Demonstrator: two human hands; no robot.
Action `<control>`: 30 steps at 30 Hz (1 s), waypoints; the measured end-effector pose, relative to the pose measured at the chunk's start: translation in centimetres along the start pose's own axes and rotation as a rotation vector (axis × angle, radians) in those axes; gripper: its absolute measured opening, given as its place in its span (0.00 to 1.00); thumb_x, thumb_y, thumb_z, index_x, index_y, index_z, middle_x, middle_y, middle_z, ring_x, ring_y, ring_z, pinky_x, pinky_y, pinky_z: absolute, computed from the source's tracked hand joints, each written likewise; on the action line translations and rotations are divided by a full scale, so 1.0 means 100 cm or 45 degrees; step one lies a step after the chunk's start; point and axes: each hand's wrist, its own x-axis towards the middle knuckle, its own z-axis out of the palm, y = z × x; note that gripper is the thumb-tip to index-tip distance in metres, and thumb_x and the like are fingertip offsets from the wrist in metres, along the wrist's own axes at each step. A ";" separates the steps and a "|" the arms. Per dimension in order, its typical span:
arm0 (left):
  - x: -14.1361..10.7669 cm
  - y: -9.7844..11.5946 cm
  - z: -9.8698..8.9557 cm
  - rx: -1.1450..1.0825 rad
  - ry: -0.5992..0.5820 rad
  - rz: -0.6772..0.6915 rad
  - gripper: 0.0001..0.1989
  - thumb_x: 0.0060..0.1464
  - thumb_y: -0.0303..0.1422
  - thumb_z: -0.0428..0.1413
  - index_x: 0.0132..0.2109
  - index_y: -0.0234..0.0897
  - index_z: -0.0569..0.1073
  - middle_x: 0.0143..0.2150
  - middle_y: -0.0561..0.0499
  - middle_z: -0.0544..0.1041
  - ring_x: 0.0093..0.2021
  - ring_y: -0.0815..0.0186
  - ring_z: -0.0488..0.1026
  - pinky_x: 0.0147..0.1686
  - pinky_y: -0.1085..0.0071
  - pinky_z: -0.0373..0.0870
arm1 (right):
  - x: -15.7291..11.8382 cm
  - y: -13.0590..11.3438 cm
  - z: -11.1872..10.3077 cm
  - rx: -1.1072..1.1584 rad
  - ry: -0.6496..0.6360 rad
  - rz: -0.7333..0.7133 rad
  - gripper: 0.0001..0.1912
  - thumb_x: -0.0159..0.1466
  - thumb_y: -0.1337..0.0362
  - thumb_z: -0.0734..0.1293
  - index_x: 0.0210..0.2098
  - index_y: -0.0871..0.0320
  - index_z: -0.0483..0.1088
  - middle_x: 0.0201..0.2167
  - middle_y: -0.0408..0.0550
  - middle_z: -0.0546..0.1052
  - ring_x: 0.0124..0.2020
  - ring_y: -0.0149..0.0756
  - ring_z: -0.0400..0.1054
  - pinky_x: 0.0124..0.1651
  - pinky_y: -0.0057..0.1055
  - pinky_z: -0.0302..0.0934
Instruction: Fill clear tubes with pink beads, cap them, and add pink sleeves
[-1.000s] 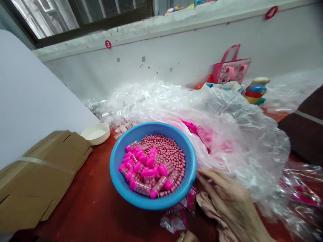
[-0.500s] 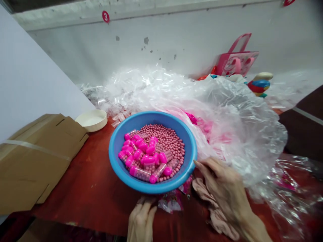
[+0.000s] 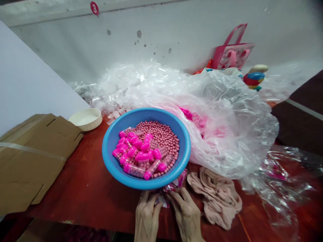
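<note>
Fingers of the left hand [image 3: 147,216] and right hand [image 3: 186,213] curl inward around a small pink plastic packet [image 3: 164,196], just below the blue bowl [image 3: 148,183] of pink beads [image 3: 164,137]; whether they grip it cannot be told. Handling this packet looks like the step in hand. A crumpled beige cloth [image 3: 214,198] lies beside the right hand on the red table [image 3: 83,181].

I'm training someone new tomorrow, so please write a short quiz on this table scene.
1. True or false: the right hand is nearer the crumpled beige cloth than the left hand is.
2. What lies among the pale pink beads in the blue plastic basin? A) clear capsules with hot-pink caps; B) white buttons; C) coins.
3. Fill in: the round white dish sits beside the flattened ____.

Key: 1 true; 2 A; 3 cardboard box.
</note>
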 end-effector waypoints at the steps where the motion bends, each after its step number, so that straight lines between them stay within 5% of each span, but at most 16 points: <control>1: 0.000 0.005 0.000 -0.089 0.010 -0.071 0.09 0.46 0.30 0.58 0.36 0.36 0.80 0.40 0.40 0.80 0.39 0.50 0.76 0.43 0.56 0.72 | 0.001 0.000 -0.003 0.037 0.011 -0.022 0.13 0.66 0.67 0.58 0.35 0.59 0.74 0.26 0.48 0.70 0.26 0.31 0.69 0.27 0.24 0.65; 8: 0.012 0.043 0.005 -0.554 -0.039 -0.358 0.10 0.47 0.35 0.60 0.35 0.34 0.81 0.32 0.46 0.82 0.34 0.57 0.77 0.38 0.66 0.73 | 0.004 -0.008 -0.020 0.187 0.062 -0.100 0.11 0.60 0.70 0.65 0.41 0.53 0.74 0.34 0.50 0.74 0.35 0.36 0.69 0.36 0.31 0.68; 12: 0.013 0.051 0.007 -0.786 -0.025 -0.509 0.10 0.44 0.34 0.61 0.32 0.32 0.81 0.28 0.46 0.82 0.30 0.59 0.76 0.34 0.67 0.74 | 0.009 -0.013 -0.025 0.569 -0.025 0.481 0.20 0.55 0.63 0.70 0.47 0.56 0.71 0.44 0.52 0.75 0.45 0.44 0.70 0.44 0.38 0.67; 15: 0.010 0.055 0.006 -0.920 -0.035 -0.580 0.09 0.41 0.33 0.64 0.31 0.32 0.81 0.26 0.47 0.81 0.29 0.61 0.76 0.33 0.69 0.73 | 0.007 -0.016 -0.026 0.863 -0.186 0.846 0.10 0.57 0.57 0.68 0.32 0.59 0.73 0.27 0.46 0.77 0.30 0.39 0.72 0.33 0.31 0.68; 17: 0.008 0.057 0.006 -0.978 -0.030 -0.625 0.08 0.39 0.31 0.65 0.29 0.32 0.81 0.24 0.49 0.81 0.27 0.63 0.75 0.32 0.71 0.72 | 0.004 -0.019 -0.025 0.893 -0.201 0.874 0.15 0.59 0.54 0.65 0.24 0.59 0.70 0.20 0.43 0.74 0.24 0.35 0.70 0.28 0.27 0.65; 22: 0.003 0.056 0.008 -1.104 -0.016 -0.714 0.05 0.36 0.29 0.67 0.24 0.33 0.80 0.20 0.52 0.79 0.21 0.70 0.71 0.25 0.77 0.68 | -0.002 -0.023 -0.026 0.858 -0.192 0.826 0.15 0.60 0.54 0.64 0.24 0.58 0.69 0.20 0.42 0.71 0.23 0.33 0.67 0.28 0.24 0.62; 28: 0.003 0.056 0.004 -1.241 -0.037 -0.727 0.05 0.41 0.31 0.65 0.29 0.35 0.80 0.26 0.51 0.81 0.27 0.69 0.73 0.31 0.75 0.69 | 0.006 -0.021 -0.038 0.862 -0.323 0.820 0.13 0.57 0.55 0.67 0.36 0.58 0.72 0.32 0.47 0.77 0.34 0.38 0.70 0.37 0.28 0.64; 30: 0.003 0.058 0.001 -1.273 -0.053 -0.726 0.06 0.41 0.31 0.65 0.30 0.35 0.80 0.26 0.51 0.81 0.26 0.69 0.72 0.30 0.75 0.69 | 0.007 -0.022 -0.039 0.867 -0.363 0.853 0.13 0.55 0.56 0.69 0.34 0.58 0.72 0.30 0.46 0.77 0.33 0.38 0.70 0.36 0.28 0.64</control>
